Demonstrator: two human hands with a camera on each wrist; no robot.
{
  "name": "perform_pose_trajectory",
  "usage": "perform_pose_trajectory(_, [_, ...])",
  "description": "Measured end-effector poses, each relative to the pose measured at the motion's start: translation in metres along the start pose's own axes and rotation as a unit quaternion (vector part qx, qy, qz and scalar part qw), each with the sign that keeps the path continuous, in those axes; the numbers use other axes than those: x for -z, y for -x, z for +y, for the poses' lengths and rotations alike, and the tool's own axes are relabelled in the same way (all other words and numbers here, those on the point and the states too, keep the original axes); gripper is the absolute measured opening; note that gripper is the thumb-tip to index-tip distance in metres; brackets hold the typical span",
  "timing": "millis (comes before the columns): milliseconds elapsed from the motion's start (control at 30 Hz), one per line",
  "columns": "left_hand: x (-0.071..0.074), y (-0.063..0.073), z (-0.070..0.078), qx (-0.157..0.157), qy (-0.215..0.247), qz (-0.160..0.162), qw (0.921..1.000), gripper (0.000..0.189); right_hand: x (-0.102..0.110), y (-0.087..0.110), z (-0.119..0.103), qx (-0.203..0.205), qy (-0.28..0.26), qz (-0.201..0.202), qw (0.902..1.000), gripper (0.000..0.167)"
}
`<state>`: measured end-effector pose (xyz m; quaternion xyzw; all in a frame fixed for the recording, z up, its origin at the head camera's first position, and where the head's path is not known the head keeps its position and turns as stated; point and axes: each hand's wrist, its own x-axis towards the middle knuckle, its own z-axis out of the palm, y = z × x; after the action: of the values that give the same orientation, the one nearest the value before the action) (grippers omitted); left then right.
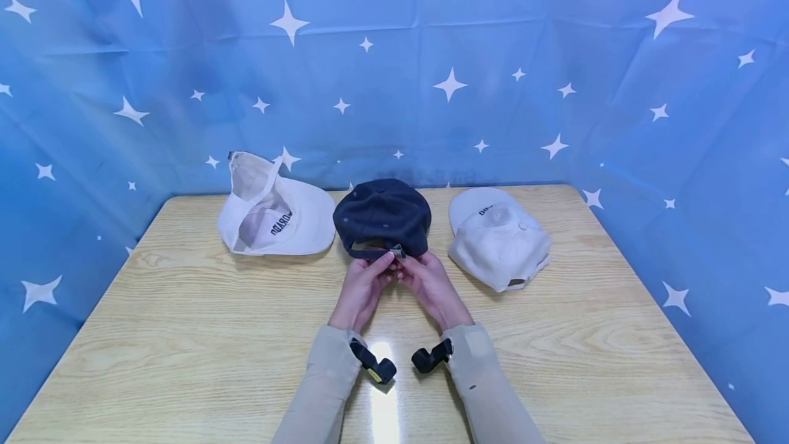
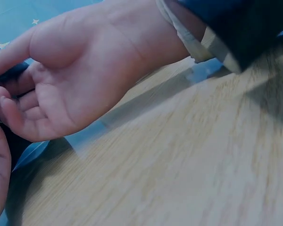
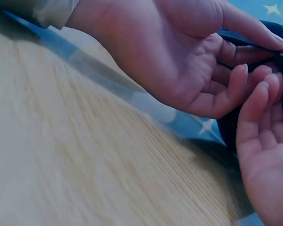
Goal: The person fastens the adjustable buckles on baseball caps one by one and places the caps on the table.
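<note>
A dark navy cap (image 1: 382,214) sits near the back edge of the table, its back opening and strap facing me. My left hand (image 1: 365,286) pinches the strap with thumb and fingers, just left of the small metal buckle (image 1: 398,251). From the other side my right hand (image 1: 430,285) pinches the strap by the buckle, and the fingertips of both hands nearly meet. The right hand (image 2: 89,70) fills the left wrist view, palm showing. In the right wrist view the left hand (image 3: 165,56) has its thumb on top, and the strap is mostly hidden by fingers.
On the left a white cap (image 1: 308,218) lies with its inside showing and dark lettering. A second white cap (image 1: 499,242) rests at the right, brim toward the back. The wooden table (image 1: 185,334) ends at a blue star-patterned curtain (image 1: 370,74).
</note>
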<state>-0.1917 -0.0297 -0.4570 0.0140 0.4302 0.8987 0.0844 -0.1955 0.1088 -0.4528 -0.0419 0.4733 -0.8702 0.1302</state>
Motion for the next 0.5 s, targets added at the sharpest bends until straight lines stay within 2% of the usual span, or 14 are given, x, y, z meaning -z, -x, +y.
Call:
perform_pose_trajectory(267, [0.0007,0.0005,-0.0015,0.001,0.029,-0.025,0.9993,0.007,0.0014,0.0007,0.0024,0.014,-0.079,-0.035,0.9962,0.005])
perform_pose_trajectory(400, [0.0027,0.0010,0.0003,-0.007,0.075,-0.043,0.9963,0.005,0.0037,0.0000,0.0033,0.015,-0.132,-0.043,0.9902,0.009])
perform_pose_trajectory(500, [0.0037,0.0009,0.0016,-0.011,0.102,-0.047,0.9936,0.003,0.0046,-0.0011,0.0032,0.016,-0.151,-0.042,0.9876,0.013])
